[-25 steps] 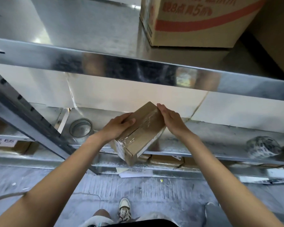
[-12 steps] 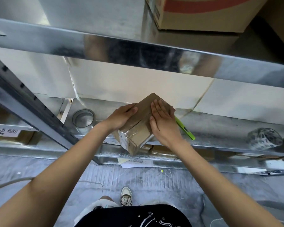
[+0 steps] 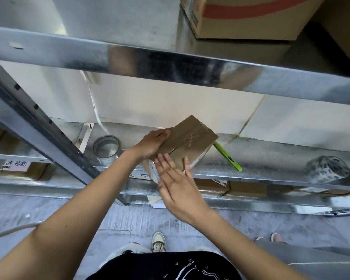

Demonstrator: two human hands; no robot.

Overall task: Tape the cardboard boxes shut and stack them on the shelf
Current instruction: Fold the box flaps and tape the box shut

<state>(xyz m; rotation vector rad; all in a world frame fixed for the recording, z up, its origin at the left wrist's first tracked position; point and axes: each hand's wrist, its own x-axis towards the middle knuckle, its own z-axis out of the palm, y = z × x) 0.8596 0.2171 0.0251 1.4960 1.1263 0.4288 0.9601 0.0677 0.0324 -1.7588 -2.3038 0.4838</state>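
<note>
A small brown cardboard box [image 3: 190,139] with clear tape along its top seam and over its near end sits at the front edge of the middle metal shelf [image 3: 271,156]. My left hand [image 3: 151,143] grips the box's left side, thumb on top. Flat and with straight fingers, my right hand [image 3: 177,181] lies over the box's near taped end. A roll of clear tape [image 3: 107,147] lies on the shelf to the left of the box.
A green utility knife [image 3: 227,156] lies on the shelf right of the box, and a patterned tape roll [image 3: 327,168] further right. A large printed carton [image 3: 251,17] stands on the upper shelf. More small boxes [image 3: 247,188] sit on the lower shelf. Slanted upright post [image 3: 38,128] at left.
My right hand has slid from the box's far right edge across its top down to the near taped end. The box has turned flatter, uncovering the green knife. My left hand keeps its hold.
</note>
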